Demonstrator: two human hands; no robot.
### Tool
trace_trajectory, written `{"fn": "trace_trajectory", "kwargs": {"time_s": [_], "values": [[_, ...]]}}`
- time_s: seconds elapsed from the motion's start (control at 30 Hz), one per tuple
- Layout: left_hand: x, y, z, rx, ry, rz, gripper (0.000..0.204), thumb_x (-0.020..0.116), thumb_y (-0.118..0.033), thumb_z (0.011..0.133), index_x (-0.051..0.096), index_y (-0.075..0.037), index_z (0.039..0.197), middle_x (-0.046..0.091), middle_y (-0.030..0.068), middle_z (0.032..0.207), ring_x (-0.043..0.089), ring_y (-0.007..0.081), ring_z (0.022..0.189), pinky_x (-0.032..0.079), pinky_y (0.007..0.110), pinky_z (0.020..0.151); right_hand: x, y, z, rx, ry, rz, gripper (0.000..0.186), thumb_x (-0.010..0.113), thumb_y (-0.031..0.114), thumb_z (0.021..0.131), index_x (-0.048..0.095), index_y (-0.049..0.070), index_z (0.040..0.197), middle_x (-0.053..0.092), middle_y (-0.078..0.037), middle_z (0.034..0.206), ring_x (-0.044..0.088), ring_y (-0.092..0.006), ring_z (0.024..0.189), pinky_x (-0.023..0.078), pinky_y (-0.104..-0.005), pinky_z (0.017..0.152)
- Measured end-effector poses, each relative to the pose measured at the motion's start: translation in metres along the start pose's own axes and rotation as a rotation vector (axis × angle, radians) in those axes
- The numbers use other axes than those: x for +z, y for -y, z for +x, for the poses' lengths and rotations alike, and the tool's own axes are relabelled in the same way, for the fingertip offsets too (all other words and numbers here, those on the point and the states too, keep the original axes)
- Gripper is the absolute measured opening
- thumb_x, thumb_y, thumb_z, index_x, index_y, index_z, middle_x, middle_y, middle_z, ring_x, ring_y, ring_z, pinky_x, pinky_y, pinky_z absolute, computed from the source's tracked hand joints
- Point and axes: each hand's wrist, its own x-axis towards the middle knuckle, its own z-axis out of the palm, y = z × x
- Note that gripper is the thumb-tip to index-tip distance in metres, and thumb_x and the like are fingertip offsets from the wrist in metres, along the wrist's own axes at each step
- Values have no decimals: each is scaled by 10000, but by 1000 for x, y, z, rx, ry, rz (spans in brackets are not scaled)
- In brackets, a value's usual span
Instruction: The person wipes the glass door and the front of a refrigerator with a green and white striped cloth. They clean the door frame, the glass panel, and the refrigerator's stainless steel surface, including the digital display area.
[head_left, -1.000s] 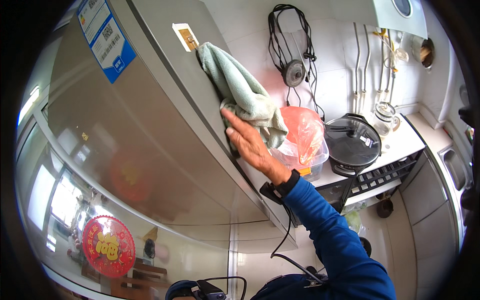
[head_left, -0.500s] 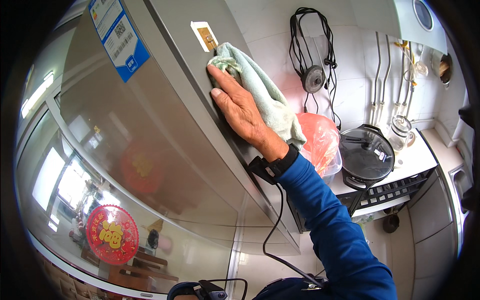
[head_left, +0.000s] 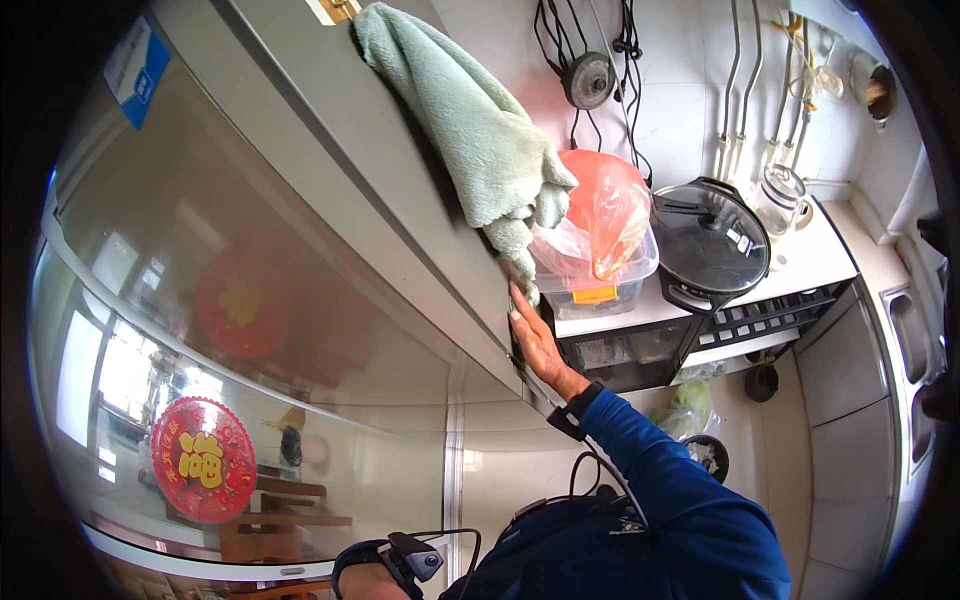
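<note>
A pale green towel (head_left: 480,140) stretches along the narrow side of a tall grey refrigerator (head_left: 330,160). Its lower end bunches up under the fingers of my right hand (head_left: 540,345), which press it against the refrigerator's edge. That hand's fingers are long and close together, and the palm side is hidden. A dark band circles the right wrist. Of my left arm only the forearm (head_left: 368,582) shows at the bottom, with a small camera (head_left: 425,566) strapped on; the left hand is out of the picture.
Right of the towel, a clear plastic box (head_left: 640,262) holds a red plastic bag (head_left: 610,205). Beside it stand a lidded black pan (head_left: 712,245) and a glass jug (head_left: 780,200) on a white counter. Black cables (head_left: 630,100) hang on the wall. A small bin (head_left: 708,458) stands below.
My right hand has moved down along the refrigerator, toward me, drawing out the towel, which now trails away above it. The view has also shifted.
</note>
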Motion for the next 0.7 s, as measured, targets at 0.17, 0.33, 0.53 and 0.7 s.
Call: {"fn": "trace_trajectory", "kwargs": {"time_s": [0.17,0.33,0.53,0.7], "values": [[-2,-2,-4,12,61,1056,579,433,-505,1022,386,-255,1542,260,45,1661,314,385,1472,253,612,1165,3,17,1,-2,11,84,613,436,340,1077,320,-26,1556,359,-192,1607,279,-274,1517,196,-345,1226],[-7,2,-39,29,-559,1338,685,260,-648,1019,245,-272,1591,151,60,1668,136,343,1529,161,618,1211,2,66,36,-359,120,-49,600,423,349,1074,348,-15,1544,369,-212,1597,300,-315,1511,216,-364,1221],[-49,-50,-74,-617,153,1651,662,195,-554,1063,516,-60,1364,429,301,1433,439,483,1329,341,712,1110,-9,-34,-25,-144,62,-49,566,425,265,1067,330,-3,1556,343,-206,1612,276,-320,1520,197,-370,1235],[-42,-100,-100,-1079,196,1633,688,212,-517,1084,555,38,1302,389,353,1491,553,476,1253,416,580,1094,0,-100,-80,575,-185,352,641,457,349,1061,317,-33,1555,330,-153,1627,260,-237,1524,189,-332,1237]]}}
